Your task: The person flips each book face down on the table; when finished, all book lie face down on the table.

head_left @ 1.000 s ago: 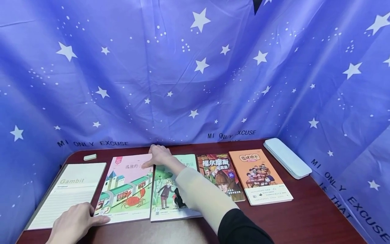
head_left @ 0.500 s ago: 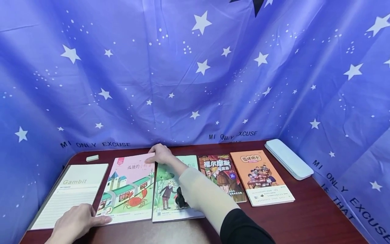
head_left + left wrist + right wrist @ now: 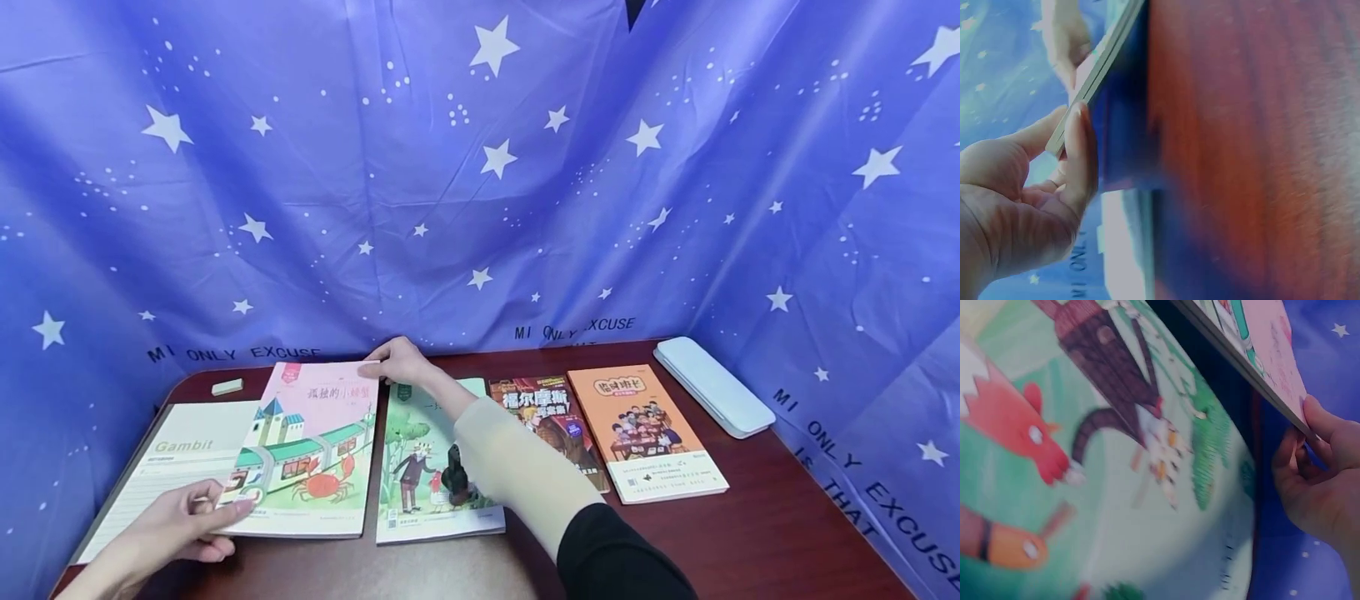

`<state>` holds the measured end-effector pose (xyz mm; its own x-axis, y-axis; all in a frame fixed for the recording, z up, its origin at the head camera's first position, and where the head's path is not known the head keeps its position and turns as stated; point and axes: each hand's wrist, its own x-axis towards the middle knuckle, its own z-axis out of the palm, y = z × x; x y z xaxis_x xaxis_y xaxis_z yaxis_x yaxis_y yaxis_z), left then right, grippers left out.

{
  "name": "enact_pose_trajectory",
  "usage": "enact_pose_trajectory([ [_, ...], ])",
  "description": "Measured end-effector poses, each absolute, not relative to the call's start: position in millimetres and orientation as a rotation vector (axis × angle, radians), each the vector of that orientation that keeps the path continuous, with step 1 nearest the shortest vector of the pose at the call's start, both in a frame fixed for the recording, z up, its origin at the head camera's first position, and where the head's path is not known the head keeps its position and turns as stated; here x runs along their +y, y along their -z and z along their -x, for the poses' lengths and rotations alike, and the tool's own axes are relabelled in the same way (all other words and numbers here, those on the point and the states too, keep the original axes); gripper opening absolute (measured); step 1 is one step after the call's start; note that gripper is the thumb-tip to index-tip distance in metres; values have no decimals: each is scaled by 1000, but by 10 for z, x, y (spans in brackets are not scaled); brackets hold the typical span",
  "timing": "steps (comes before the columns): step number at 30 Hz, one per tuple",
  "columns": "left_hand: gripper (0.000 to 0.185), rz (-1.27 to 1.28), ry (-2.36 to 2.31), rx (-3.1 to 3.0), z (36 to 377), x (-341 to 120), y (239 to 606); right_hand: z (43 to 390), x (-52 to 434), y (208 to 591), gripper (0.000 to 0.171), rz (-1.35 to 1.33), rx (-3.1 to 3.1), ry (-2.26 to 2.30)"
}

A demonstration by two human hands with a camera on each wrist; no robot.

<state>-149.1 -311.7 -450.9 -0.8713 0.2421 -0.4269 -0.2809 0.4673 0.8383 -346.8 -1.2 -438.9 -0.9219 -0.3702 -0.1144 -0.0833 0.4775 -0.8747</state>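
A pink picture book [image 3: 307,450] with a train and a red crab on its cover is lifted off the dark red table [image 3: 750,542], tilted. My left hand [image 3: 197,518] pinches its near left corner; in the left wrist view the left hand [image 3: 1054,156] has thumb and fingers on either side of the book's edge [image 3: 1094,75]. My right hand [image 3: 397,362] pinches the far right corner, and in the right wrist view the right hand [image 3: 1316,469] holds that corner of the pink book [image 3: 1260,356]. A green book [image 3: 431,458] lies under my right forearm.
A cream "Gambit" notebook [image 3: 176,454] lies at the left, partly under the raised book. Right of the green book lie a detective comic [image 3: 540,408] and an orange book [image 3: 641,433]. A white case [image 3: 712,387] sits far right, a small eraser [image 3: 227,386] far left. Starry blue cloth surrounds the table.
Both hands have lifted the pink book off the table; it was lying flat before. It now tilts up and overlaps the Gambit notebook.
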Motion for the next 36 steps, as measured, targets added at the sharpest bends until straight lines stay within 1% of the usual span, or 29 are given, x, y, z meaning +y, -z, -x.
enact_pose_trajectory([
  [4,21,36,-1472,2215,1487,-3238,4368,3486,55,4271,25,415,2338,1487],
  [7,21,60,-1510,2287,1470,-3310,4285,3482,103,4160,23,469,2320,1482],
  [12,23,186,-1552,2481,1436,-3335,4151,3409,174,3933,22,568,2270,1469],
  [16,13,246,-1692,2549,1431,-3342,4052,3349,237,3800,20,590,2193,1489],
  [20,19,243,-1977,2517,1420,-3301,3997,3305,303,3719,19,595,2083,1572],
  [24,16,218,-2201,2443,1400,-3243,3961,3280,371,3681,19,588,1963,1706],
  [30,14,151,-2304,2323,1371,-3236,3964,3287,455,3659,31,522,1802,1858],
  [36,18,92,-2290,2236,1394,-3313,3977,3294,503,3645,23,456,1741,1894],
])
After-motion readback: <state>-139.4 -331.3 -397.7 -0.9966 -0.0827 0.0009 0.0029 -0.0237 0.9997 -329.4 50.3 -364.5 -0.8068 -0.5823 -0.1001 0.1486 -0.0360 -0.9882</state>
